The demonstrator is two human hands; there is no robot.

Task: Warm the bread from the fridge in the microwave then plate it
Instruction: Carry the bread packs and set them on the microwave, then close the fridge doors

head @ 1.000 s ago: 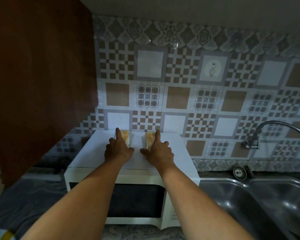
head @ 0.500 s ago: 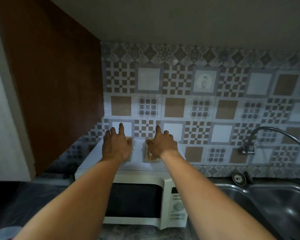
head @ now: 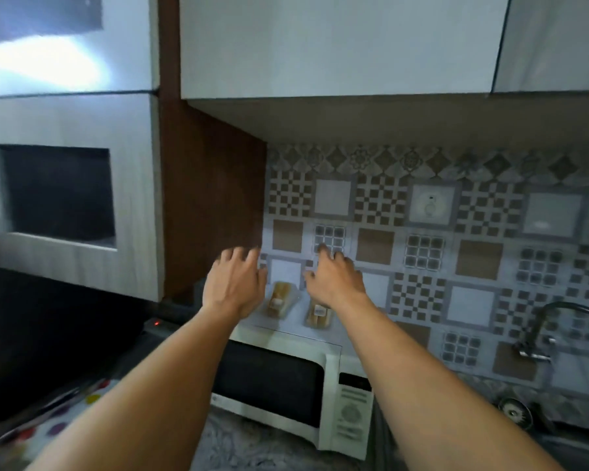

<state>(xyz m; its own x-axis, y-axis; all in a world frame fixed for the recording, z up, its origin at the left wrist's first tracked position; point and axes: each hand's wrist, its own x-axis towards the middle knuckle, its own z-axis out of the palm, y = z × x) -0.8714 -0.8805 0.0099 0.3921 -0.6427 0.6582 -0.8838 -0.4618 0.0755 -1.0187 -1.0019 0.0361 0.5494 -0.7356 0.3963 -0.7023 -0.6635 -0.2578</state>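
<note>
Kitchen corner: I stand at the white microwave (head: 269, 379) on the speckled worktop (head: 238, 443), with the patterned tiled wall (head: 422, 232) behind it and a tap (head: 538, 329) off to my right.

Left hand (head: 233, 287): raised over the left rear of the microwave's top, fingers straight and spread, holding nothing; motion blur softens the fingertips.

Right hand (head: 335, 282): raised level with the left, fingers loosely spread towards the wall, also holding nothing.

Bread: two wrapped packets lie side by side on the microwave's top, the left packet (head: 279, 300) and the right packet (head: 318, 312), close together but apart.

Relation that matters: both packets sit between my hands and lower in the view, nearer to me than my fingertips. The left packet lies just beside my left hand. My right wrist overlaps the far end of the right packet, and I cannot tell whether it is touching.

Long axis: each packet runs from me towards the wall, slightly slanted.

Nearer hand: each hand is nearest the packet on its own side.

Stage, as I judge it: the bread is out of the fridge, the microwave door is closed, and the warming has not begun.

Next move, as I judge it: either hand must come down and back towards me to take a packet across its narrow width.

Risk: the wrapping looks slick, so a loose grip may slip.
</note>
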